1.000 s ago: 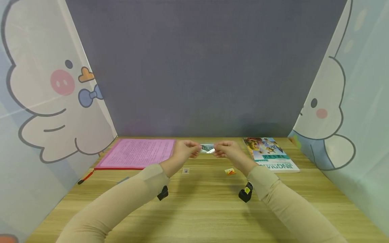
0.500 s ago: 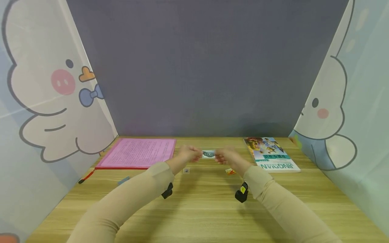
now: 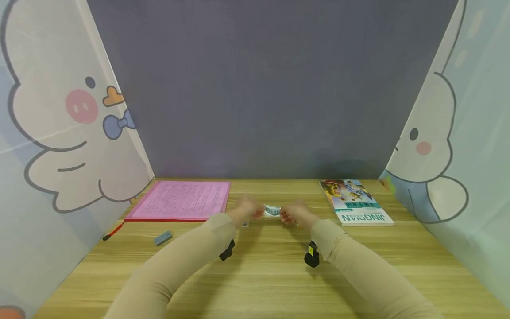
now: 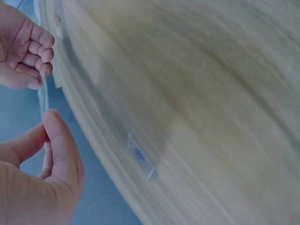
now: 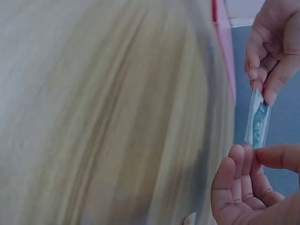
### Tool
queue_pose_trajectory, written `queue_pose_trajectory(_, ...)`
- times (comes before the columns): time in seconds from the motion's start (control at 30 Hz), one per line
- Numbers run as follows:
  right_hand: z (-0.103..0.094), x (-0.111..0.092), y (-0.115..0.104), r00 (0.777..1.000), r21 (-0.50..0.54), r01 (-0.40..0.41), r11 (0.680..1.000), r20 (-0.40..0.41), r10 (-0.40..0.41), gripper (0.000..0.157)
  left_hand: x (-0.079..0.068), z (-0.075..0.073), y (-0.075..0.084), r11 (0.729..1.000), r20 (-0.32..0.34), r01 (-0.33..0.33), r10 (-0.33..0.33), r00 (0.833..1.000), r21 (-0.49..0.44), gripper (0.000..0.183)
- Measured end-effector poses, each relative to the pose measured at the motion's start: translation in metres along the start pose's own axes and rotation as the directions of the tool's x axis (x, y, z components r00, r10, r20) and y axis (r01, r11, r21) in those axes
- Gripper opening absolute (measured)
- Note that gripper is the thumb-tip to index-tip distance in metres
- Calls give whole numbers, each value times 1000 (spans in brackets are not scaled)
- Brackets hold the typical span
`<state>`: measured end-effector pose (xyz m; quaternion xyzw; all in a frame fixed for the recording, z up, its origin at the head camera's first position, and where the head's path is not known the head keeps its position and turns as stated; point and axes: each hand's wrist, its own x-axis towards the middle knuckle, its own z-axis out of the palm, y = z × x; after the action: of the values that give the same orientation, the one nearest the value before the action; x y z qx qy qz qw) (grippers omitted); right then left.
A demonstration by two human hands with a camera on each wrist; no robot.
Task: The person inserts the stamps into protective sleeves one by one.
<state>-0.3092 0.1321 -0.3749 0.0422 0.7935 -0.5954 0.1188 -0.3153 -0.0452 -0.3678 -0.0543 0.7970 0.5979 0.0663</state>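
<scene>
My left hand (image 3: 249, 208) and right hand (image 3: 295, 213) face each other above the middle of the table. Between them they stretch a small printed slip in a clear sleeve (image 3: 272, 211), each hand pinching one end. Its dark green print shows on the sleeved slip (image 5: 258, 119) in the right wrist view. In the left wrist view it is almost edge-on, between the left thumb and forefinger. On the table near the left hand lies a small square stamp-like piece (image 4: 140, 157), mostly covered in the head view. A small yellow-orange piece (image 3: 298, 225) is nearly hidden below the right hand.
A pink document pouch (image 3: 183, 200) with a red zip edge lies at the back left. A small blue-grey block (image 3: 163, 238) rests in front of it. At the back right is a colourful book (image 3: 355, 201). Grey panel (image 3: 267, 88) and printed side curtains enclose the wooden table.
Both hands have come lower and nearer to me with the sleeved slip, now overlapping the small pieces on the table. The blue-grey block has come into full view beyond the left sleeve.
</scene>
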Motion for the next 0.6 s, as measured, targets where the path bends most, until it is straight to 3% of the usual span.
queue_pose_trajectory(0.33, 2, 10, 9, 999, -54, -51, 997, 9, 51, 15, 6, 7, -4, 989, 20, 45, -48, 999, 140, 9)
queue_pose_trajectory(0.6, 4, 10, 13, 999, -72, -30, 997, -15, 29, 13, 7, 10, -9, 984, 30, 61, -67, 997, 167, 14)
